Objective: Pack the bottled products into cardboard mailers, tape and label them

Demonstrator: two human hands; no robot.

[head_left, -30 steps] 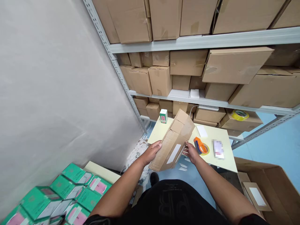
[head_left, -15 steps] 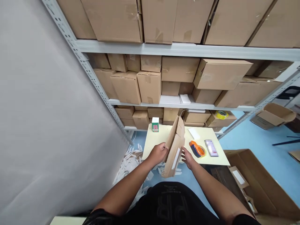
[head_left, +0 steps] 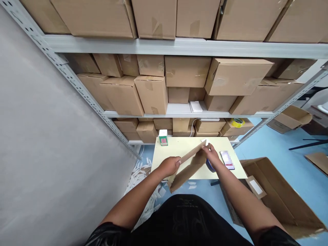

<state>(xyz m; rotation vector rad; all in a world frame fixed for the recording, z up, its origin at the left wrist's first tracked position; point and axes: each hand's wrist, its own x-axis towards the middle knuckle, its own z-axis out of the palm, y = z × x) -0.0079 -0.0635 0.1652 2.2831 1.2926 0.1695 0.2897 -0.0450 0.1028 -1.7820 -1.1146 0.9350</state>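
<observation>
Seen from the wearer's own head, two bare hands hold an unfolded cardboard carton (head_left: pixel 188 172) in front of the body, raised over the near edge of a cream worktable (head_left: pixel 173 147). The carton's long axis runs on a slant, from low at the left, close to the wearer, up and away to the right. Both hands touch it, so neither is nearer: the left hand (head_left: pixel 169 166) is closed on its upper edge toward the near end, thumb on top, while the right hand (head_left: pixel 211 155) pinches the far right end between thumb and curled fingers. The carton is hollow between its panels, and the tabletop seems to show through the gap; no contents can be seen in it. On the table, a small green-and-white box (head_left: pixel 163 138) stands upright at the back left, a smartphone (head_left: pixel 227 160) lies to the right of the right hand, and what appears to be a tape dispenser (head_left: pixel 209 166) shows only its blue part beside that wrist. On the floor to the right, a large open carton (head_left: pixel 279 186) holds a smaller carton with a white label (head_left: pixel 256 187). Behind, a metal shelving rack (head_left: pixel 153 46) is stacked with brown boxes (head_left: pixel 151 94), contents unseen, and a yellow tape roll (head_left: pixel 237 122) lies on one low down.
</observation>
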